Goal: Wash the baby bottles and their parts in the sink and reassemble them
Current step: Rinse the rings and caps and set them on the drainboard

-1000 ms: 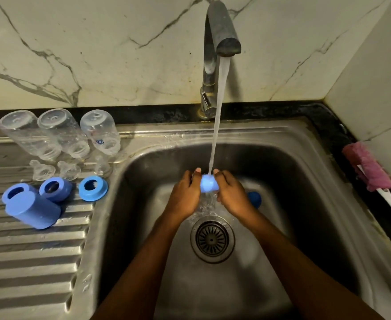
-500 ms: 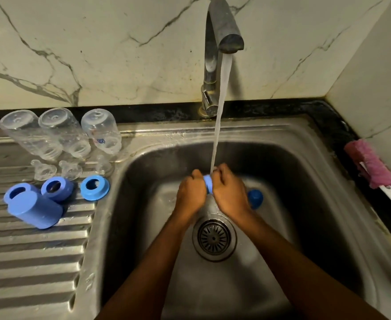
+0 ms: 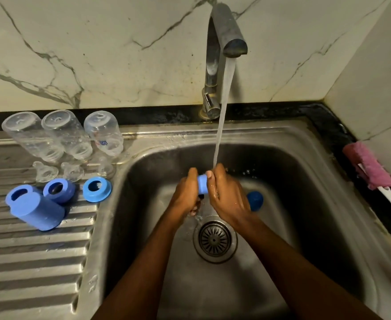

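Seen from the head camera, the left hand (image 3: 186, 192) and the right hand (image 3: 226, 195) meet low over the sink basin (image 3: 305, 204), each with its grip curled round one end of a small blue cap (image 3: 202, 184), which sits between them just under the water stream (image 3: 222, 116) falling from the tap (image 3: 226, 31). The hands are above the drain strainer (image 3: 215, 239). A second blue cap (image 3: 255, 199) lies on the basin floor just beside the right hand. On the ribbed drainboard (image 3: 40, 262) to the left, three clear bottles (image 3: 66, 133) stand upside down in a row. Three clear teats (image 3: 72, 170) stand in front of them, then three blue collar rings (image 3: 97, 189). A larger blue cover (image 3: 37, 212) lies on its side against the leftmost ring. On the dark surface at the right edge rests a pink bottle brush (image 3: 369, 167) with a white handle.
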